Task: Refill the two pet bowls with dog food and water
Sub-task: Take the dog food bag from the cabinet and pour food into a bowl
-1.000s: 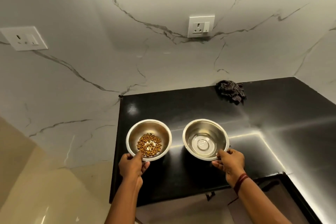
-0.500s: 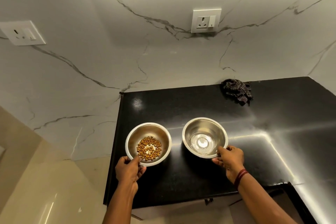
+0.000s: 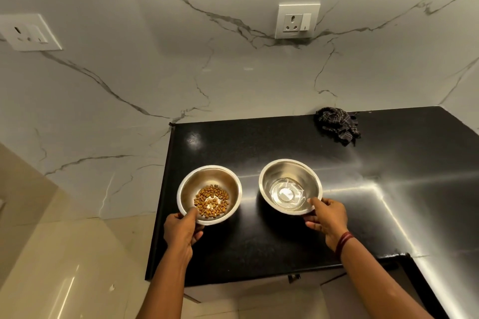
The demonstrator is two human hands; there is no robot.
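- The left hand [image 3: 181, 230] fingers [image 3: 193, 213] are pinching the food bowl [image 3: 216, 177]; dog food [image 3: 211, 201] is sitting just past them.
- The right hand [image 3: 328, 223] fingers are gripping the water bowl [image 3: 290, 169], with water [image 3: 286, 194] lying just past them.
- Filling is looking done.

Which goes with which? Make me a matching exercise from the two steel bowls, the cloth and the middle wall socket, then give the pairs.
1. left bowl
2. right bowl
3. cloth
4. socket

A. crumpled at the counter's back edge
B. holds water
C. set in the marble wall
D. holds brown kibble

Pairs: 1-D, 2-B, 3-A, 4-C
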